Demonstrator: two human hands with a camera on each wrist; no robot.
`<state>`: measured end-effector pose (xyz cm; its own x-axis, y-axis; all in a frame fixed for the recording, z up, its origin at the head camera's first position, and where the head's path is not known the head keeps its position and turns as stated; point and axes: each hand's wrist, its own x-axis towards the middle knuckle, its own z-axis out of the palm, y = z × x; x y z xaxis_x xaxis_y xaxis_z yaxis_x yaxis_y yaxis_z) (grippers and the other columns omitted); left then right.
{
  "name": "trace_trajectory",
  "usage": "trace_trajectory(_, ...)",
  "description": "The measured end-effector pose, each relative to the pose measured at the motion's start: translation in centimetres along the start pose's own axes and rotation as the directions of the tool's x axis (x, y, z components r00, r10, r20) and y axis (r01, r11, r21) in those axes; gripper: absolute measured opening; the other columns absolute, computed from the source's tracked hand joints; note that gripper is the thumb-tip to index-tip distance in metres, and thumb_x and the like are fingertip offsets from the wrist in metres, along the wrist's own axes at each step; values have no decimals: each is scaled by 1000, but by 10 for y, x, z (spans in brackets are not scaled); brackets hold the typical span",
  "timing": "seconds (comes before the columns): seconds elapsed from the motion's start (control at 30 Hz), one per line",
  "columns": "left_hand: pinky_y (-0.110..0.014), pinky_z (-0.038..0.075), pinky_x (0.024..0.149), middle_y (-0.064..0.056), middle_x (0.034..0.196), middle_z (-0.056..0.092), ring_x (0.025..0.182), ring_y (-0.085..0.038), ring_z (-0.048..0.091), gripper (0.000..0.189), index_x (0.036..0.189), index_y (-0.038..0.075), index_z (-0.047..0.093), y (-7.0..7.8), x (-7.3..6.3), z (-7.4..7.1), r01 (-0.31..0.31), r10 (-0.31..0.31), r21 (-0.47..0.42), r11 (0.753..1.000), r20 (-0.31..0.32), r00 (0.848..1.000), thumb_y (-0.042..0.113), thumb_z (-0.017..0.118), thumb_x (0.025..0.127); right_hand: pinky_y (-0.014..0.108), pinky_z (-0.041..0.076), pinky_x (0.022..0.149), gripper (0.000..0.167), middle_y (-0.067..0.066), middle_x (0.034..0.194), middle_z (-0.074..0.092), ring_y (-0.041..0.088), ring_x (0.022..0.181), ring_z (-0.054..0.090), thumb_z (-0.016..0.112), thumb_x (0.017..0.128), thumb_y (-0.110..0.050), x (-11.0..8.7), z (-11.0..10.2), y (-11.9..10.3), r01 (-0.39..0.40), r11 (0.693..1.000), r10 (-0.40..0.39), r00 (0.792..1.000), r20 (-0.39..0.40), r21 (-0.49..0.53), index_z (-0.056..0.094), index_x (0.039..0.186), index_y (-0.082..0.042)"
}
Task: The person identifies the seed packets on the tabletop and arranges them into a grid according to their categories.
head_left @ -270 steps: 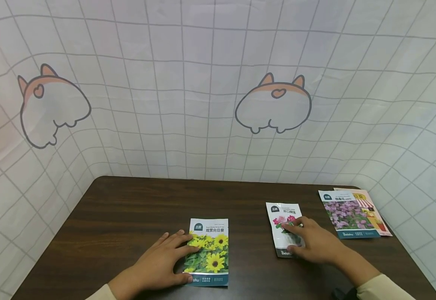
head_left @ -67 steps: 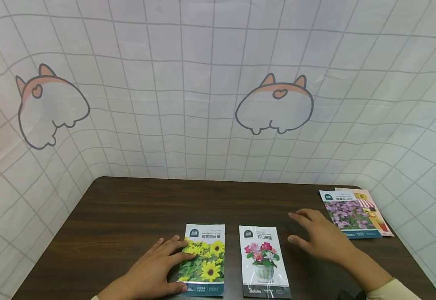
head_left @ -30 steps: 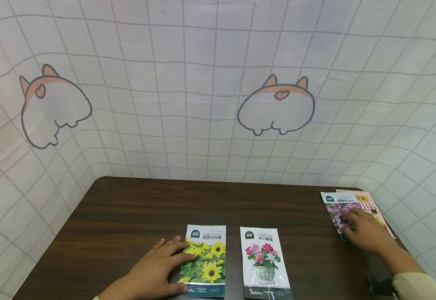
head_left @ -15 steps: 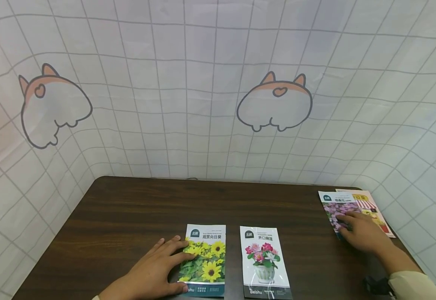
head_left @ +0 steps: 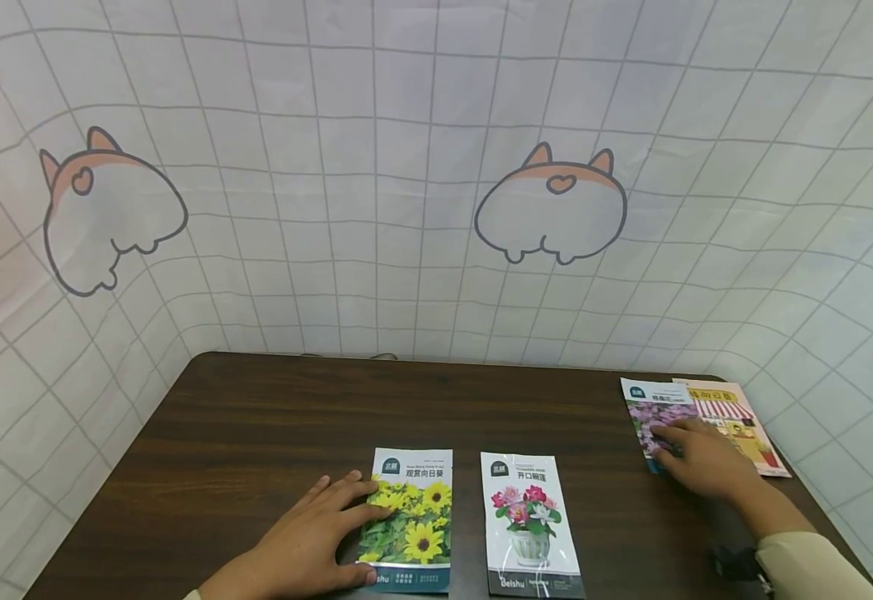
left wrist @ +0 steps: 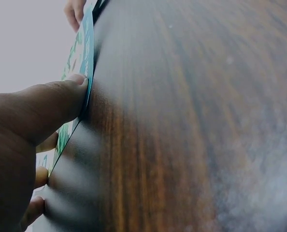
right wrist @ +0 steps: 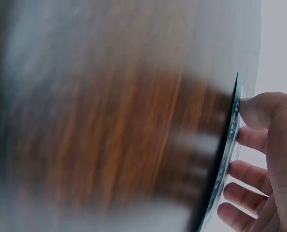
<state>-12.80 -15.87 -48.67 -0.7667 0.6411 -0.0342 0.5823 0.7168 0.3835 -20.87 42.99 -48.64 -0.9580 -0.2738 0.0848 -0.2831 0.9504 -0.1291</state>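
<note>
My left hand (head_left: 309, 537) lies with spread fingers at the left edge of a seed packet with yellow sunflowers (head_left: 423, 508); thumb and fingertips touch its face. In the left wrist view the thumb (left wrist: 61, 99) presses on the packet's edge. At the far right, my right hand (head_left: 710, 467) has its fingertips on a seed packet with purple flowers (head_left: 657, 410), covering its lower right part. Several fingertips touch that packet in the right wrist view, near its teal lower band (right wrist: 228, 142). Partly under it lies a pink packet (head_left: 736, 412) with a striped awning picture.
A white seed packet with pink flowers in a pot (head_left: 530, 525) lies just right of the sunflower packet. All packets lie on a dark wooden table (head_left: 271, 417). A white grid-patterned curtain (head_left: 376, 208) closes off the back and sides.
The potted-flower packet was drawn left and nearer, beside the sunflower packet, and let go. The right hand then went to the purple-flower packet and slid it left, baring more of the pink one.
</note>
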Motion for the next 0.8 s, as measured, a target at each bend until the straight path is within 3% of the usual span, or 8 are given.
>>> trace_trajectory(0.2, -65, 21, 118, 2, 162, 36, 153, -31, 25, 72, 148, 42, 52, 1, 0, -1, 8, -8, -4, 1000, 11, 1000, 79, 57, 86, 72, 38, 100, 44, 31, 123, 62, 56, 116, 54, 71, 94, -29, 6, 0, -12, 19, 1000, -19, 1000, 3, -4, 70, 129, -2)
trace_trajectory(0.57, -65, 19, 119, 3, 162, 36, 153, -30, 24, 73, 148, 43, 52, 0, 0, -1, 12, -11, -8, 1000, 15, 1000, 80, 56, 86, 68, 46, 89, 46, 27, 120, 62, 51, 112, 57, 72, 94, -32, 16, -1, -25, 24, 1000, -24, 999, 22, 6, 70, 131, -4)
trace_trajectory(0.8, -66, 21, 118, 2, 161, 37, 152, -32, 26, 72, 148, 42, 52, 0, 0, 0, 1, -1, -3, 1000, 6, 1000, 79, 57, 87, 68, 47, 87, 50, 25, 124, 58, 51, 114, 54, 71, 91, -25, 22, 1, -26, 10, 998, -15, 997, 74, 67, 66, 137, -6)
